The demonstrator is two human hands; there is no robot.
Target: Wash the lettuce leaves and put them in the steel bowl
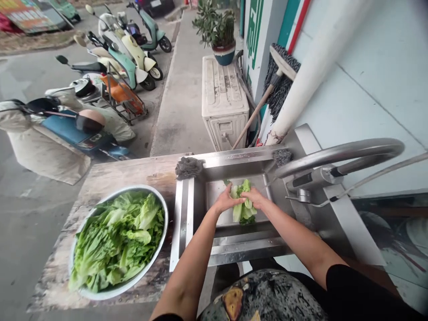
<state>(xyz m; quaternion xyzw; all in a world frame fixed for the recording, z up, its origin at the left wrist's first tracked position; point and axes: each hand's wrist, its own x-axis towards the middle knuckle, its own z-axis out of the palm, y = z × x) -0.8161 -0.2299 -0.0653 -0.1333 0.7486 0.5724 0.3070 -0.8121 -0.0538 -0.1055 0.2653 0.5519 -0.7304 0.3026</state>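
Inside the stainless steel sink [220, 226], a small bunch of green lettuce [238, 213] is held between my two hands. My left hand [226, 199] grips it from the left, thumb and fingers around the pale leaves. From the right, my right hand [255, 198] closes on the same bunch. The faucet [341, 156] arches over the sink's right side, with its spout end near my right hand. To the left, a large metal basin [166, 223] heaped with lettuce leaves [120, 236] rests on a wooden board.
The worn wooden board [110, 174] adjoins the sink's left side. A dark rag [189, 167] lies on the sink's back left corner, a steel scrubber [282, 157] at the back right. Behind stand an air-conditioner unit [224, 89], a mop [264, 102] and a white pipe [310, 67].
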